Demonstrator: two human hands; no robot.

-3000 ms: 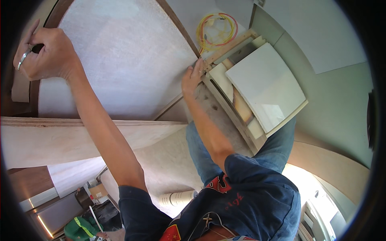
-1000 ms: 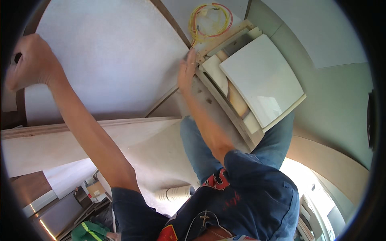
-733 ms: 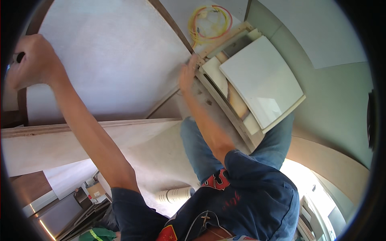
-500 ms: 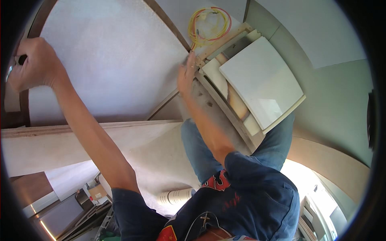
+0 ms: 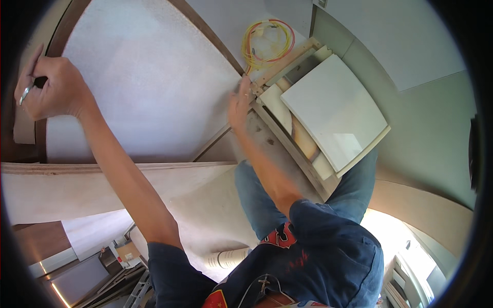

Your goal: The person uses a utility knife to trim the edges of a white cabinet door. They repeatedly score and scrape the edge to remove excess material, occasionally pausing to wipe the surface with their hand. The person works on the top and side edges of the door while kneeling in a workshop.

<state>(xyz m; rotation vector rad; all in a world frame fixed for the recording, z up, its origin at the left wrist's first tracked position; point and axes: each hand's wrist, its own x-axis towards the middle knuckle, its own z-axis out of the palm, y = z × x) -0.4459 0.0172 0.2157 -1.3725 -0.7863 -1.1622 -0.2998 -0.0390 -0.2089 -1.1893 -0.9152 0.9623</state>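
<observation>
- The white panel (image 5: 138, 77) stands between the two hands, dark strips along its sides.
- Left hand (image 5: 59, 87): at the panel's left edge, fingers curled, one pointing up; whether they grip anything, I cannot tell.
- Right hand (image 5: 239, 105): by the panel's right corner, fingers fairly straight but blurred; any hold unclear. The wide spread seemingly keeps both sides within reach.
- Cable (image 5: 250, 51): beyond that corner, probably coiled to contain slack.

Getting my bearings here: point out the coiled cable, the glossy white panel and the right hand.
Coiled cable (image 5: 247, 47), head view: strands on the coil's left side.
Glossy white panel (image 5: 336, 113), head view: middle of its face.
Right hand (image 5: 238, 108), head view: middle of the hand.
</observation>
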